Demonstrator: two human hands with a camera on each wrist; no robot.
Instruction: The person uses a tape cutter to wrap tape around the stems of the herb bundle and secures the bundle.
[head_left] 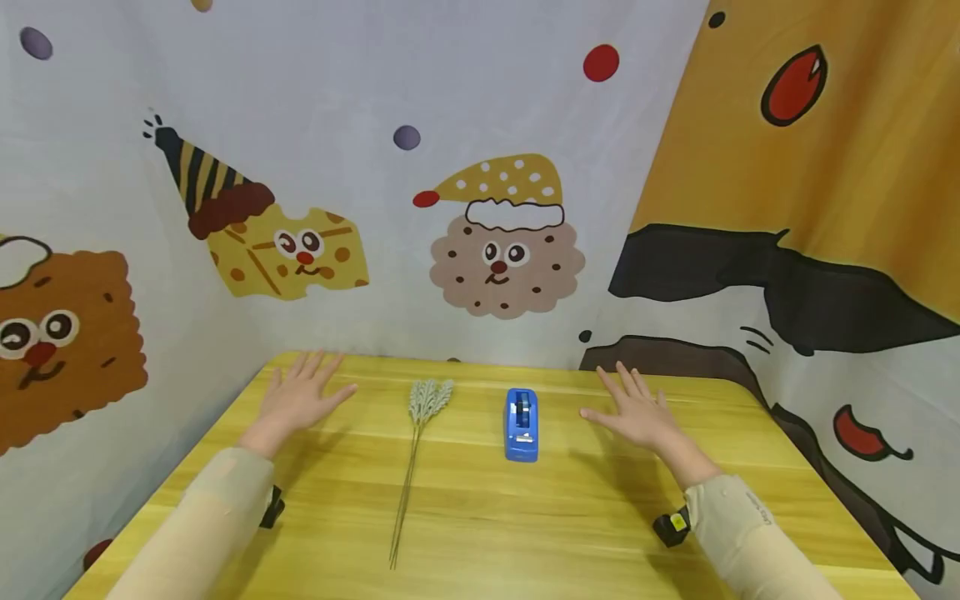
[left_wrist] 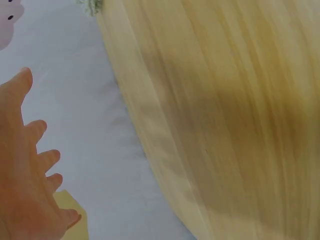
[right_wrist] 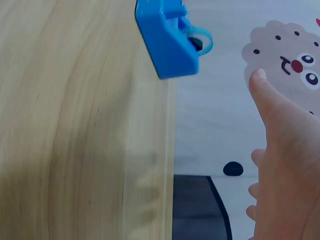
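Both hands are raised over the table with fingers spread, and neither holds anything. My left hand hovers near the far left corner, its thumb pointing toward a bunch of pale green wheat-like stems. The bunch lies on the table, heads away from me and thin stalks toward me. To its right stands a blue tape dispenser. My right hand is to the right of that dispenser, thumb toward it but apart. In the right wrist view the dispenser shows at the top, beyond the thumb.
The wood-grain table ends at a printed cloth backdrop behind and on both sides. A small black device sits at the right wrist and another at the left. Shadows of both arms fall on the table.
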